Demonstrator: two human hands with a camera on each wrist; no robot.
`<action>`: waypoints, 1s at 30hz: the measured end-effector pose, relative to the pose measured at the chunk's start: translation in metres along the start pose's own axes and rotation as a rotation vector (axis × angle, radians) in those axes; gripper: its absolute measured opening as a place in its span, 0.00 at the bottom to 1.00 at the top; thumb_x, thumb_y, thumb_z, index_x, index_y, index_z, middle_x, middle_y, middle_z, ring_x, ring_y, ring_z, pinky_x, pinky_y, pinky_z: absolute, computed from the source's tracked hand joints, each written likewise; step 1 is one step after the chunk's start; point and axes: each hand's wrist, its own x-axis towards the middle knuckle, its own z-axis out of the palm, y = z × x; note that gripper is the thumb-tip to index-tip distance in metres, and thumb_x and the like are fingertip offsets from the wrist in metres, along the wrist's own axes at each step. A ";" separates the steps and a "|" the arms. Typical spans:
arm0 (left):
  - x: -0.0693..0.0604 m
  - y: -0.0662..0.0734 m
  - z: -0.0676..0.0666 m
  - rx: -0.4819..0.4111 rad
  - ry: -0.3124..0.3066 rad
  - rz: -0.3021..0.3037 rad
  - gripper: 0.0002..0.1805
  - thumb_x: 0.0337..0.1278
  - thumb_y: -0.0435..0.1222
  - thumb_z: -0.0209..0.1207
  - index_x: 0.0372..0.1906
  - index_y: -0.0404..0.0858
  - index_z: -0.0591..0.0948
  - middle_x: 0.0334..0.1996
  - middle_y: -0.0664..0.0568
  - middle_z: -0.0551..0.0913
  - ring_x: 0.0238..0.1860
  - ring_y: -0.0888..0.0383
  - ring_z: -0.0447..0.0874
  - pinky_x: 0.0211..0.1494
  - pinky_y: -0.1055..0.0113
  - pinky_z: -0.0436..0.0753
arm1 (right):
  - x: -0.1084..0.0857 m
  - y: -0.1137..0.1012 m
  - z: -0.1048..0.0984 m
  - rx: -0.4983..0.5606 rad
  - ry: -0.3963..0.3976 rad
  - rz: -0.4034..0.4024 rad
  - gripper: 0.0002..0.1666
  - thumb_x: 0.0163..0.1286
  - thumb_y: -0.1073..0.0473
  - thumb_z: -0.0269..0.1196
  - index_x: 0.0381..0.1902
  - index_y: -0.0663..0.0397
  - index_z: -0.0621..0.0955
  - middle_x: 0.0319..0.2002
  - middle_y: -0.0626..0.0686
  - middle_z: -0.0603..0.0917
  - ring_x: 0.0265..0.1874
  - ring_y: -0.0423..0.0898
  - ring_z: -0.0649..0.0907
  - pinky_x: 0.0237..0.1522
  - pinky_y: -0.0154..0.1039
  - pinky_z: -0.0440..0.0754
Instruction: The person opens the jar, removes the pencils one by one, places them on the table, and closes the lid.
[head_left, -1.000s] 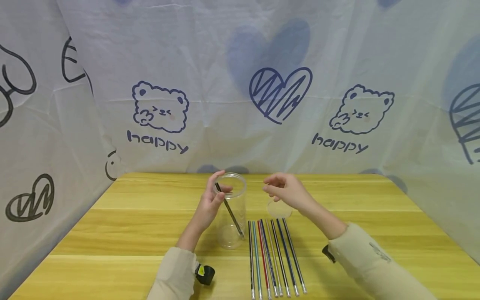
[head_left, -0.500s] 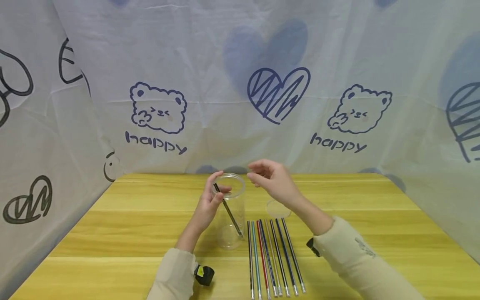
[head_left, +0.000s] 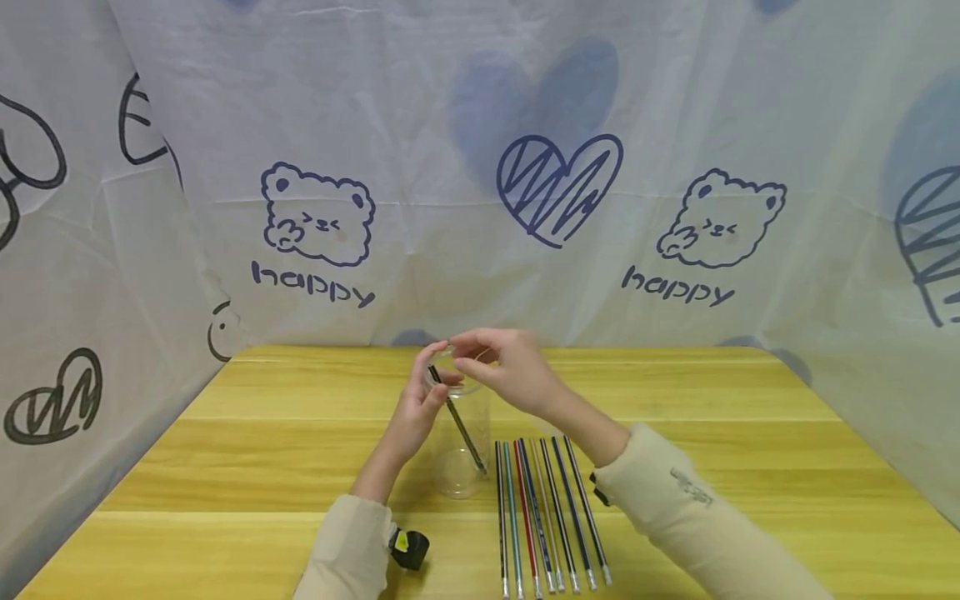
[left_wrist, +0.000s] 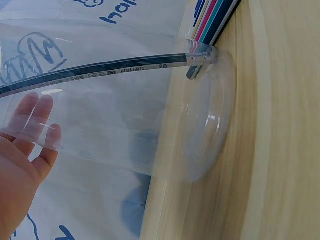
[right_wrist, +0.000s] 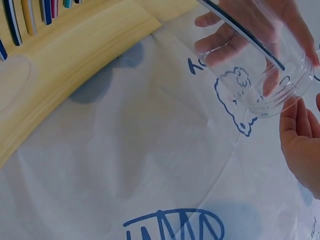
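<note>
In the head view, my left hand (head_left: 416, 408) holds a tall clear plastic jar (head_left: 459, 479) near its top, fingers and thumb around the wall. The jar stands upright on the table without a cover. One dark pencil (head_left: 465, 433) leans inside it; its silver end, at the jar's bottom, shows in the left wrist view. My right hand (head_left: 506, 371) is at the jar's rim (right_wrist: 280, 102), fingers bent, with a gap between thumb and fingertips and nothing visible between them. From the head view I cannot tell whether it touches the rim.
Several pencils (head_left: 547, 517) in various colours lie side by side to the right of the jar, eraser ends towards me. A clear round lid (right_wrist: 14, 82) lies flat on the wooden table (head_left: 262, 467) beyond them. A printed cloth (head_left: 435, 167) hangs behind the table.
My right hand has moved left, from above the lid to the jar's rim. The left hand, jar and pencils have stayed in place.
</note>
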 end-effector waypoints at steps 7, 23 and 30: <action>-0.001 -0.001 0.000 0.018 0.011 0.017 0.42 0.53 0.61 0.46 0.64 0.37 0.52 0.18 0.59 0.68 0.18 0.67 0.62 0.23 0.72 0.63 | 0.002 -0.001 0.005 -0.053 -0.089 -0.012 0.14 0.61 0.65 0.60 0.44 0.65 0.79 0.35 0.55 0.82 0.33 0.43 0.80 0.36 0.31 0.77; 0.000 0.000 0.001 -0.003 0.011 0.073 0.42 0.54 0.59 0.47 0.63 0.34 0.52 0.23 0.58 0.67 0.23 0.67 0.61 0.28 0.74 0.63 | 0.006 -0.006 0.009 -0.241 -0.382 -0.029 0.12 0.71 0.64 0.45 0.41 0.61 0.76 0.25 0.50 0.75 0.17 0.38 0.66 0.25 0.30 0.68; -0.001 0.001 0.001 -0.010 0.012 0.062 0.42 0.54 0.59 0.47 0.64 0.35 0.52 0.28 0.55 0.72 0.28 0.64 0.66 0.32 0.72 0.67 | 0.004 -0.004 0.006 -0.179 -0.411 -0.040 0.17 0.70 0.65 0.45 0.52 0.64 0.74 0.41 0.55 0.80 0.18 0.38 0.66 0.29 0.30 0.70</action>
